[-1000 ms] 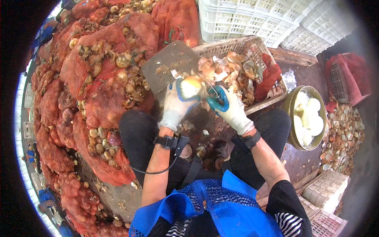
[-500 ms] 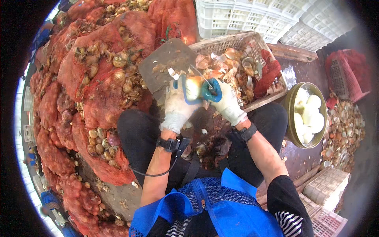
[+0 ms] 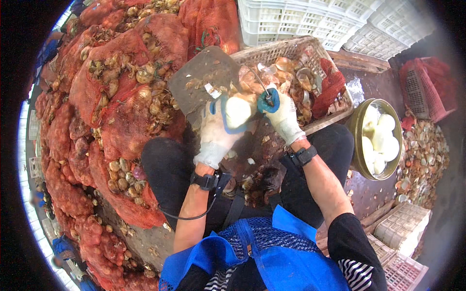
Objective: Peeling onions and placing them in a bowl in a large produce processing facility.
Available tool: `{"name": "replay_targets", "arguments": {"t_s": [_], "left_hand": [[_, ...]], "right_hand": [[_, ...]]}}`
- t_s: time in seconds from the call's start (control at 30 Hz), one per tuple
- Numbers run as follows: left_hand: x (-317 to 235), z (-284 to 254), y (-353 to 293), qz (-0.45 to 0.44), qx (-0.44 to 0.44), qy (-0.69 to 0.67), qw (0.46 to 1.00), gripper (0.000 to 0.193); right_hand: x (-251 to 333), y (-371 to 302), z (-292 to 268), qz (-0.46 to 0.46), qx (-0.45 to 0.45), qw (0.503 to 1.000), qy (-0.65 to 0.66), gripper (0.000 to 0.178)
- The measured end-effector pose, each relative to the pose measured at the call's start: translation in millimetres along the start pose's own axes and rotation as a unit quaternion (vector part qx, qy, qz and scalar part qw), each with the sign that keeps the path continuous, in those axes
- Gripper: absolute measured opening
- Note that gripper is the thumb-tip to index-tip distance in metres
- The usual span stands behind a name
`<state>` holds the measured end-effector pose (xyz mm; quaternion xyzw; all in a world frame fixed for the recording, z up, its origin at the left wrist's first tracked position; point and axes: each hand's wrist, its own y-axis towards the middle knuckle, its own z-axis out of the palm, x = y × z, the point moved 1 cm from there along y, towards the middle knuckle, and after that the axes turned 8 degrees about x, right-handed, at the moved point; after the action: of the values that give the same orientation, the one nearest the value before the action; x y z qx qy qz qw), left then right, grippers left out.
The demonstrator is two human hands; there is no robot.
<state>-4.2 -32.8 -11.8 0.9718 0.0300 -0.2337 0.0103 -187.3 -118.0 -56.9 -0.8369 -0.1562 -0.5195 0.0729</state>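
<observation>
We mark the skin-filled crate (image 3: 332, 119) as landmark. White onion (image 3: 239, 111): near side of the crate's left end, cupped in the gloved left hand (image 3: 217, 123), fingers curled round it. Right hand (image 3: 281, 112), also gloved, just right of the onion by the crate's near edge, closed on a thin knife (image 3: 258, 80), blade pointing away from us. Pot (image 3: 358, 150) of white onions right of the crate; red mesh sacks (image 3: 141, 34) left of it. We judge the onion firm, fairly light, slick where bare, bruises if squeezed; best hold: palm round its sides, fingertips clear of the blade.
</observation>
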Motion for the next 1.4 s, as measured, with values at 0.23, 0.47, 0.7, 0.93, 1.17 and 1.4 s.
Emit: {"name": "replay_targets", "arguments": {"t_s": [0.23,0.47,0.7,0.93,1.17,1.4], "left_hand": [[11.5,-1.1,2.1,0.021,0.008,0.009,1.000,0.087],[25.5,1.4,-8.4,-0.032,0.014,-0.038,0.999,0.094],[10.7,-4.8,-8.6,-0.023,0.051,-0.021,0.998,0.082],[8.3,-13.7,-12.3,-0.055,0.080,-0.003,0.995,0.086],[10.0,-6.7,-10.7,-0.036,0.079,-0.022,0.996,0.082],[7.9,-10.7,-12.4,-0.052,0.092,-0.050,0.993,0.084]], "right_hand": [[-26.9,9.4,-18.1,0.064,-0.038,0.997,-0.026,0.024],[-1.3,7.1,-23.2,0.029,-0.102,0.988,-0.112,0.059],[31.2,-14.2,-10.7,0.037,0.094,0.994,0.043,0.020],[66.2,-23.9,-25.6,0.170,0.296,0.921,0.186,0.020],[32.0,-19.3,-21.8,0.163,0.289,0.931,0.154,0.025],[-4.1,-7.5,-24.7,0.084,0.068,0.992,0.064,0.054]]}}
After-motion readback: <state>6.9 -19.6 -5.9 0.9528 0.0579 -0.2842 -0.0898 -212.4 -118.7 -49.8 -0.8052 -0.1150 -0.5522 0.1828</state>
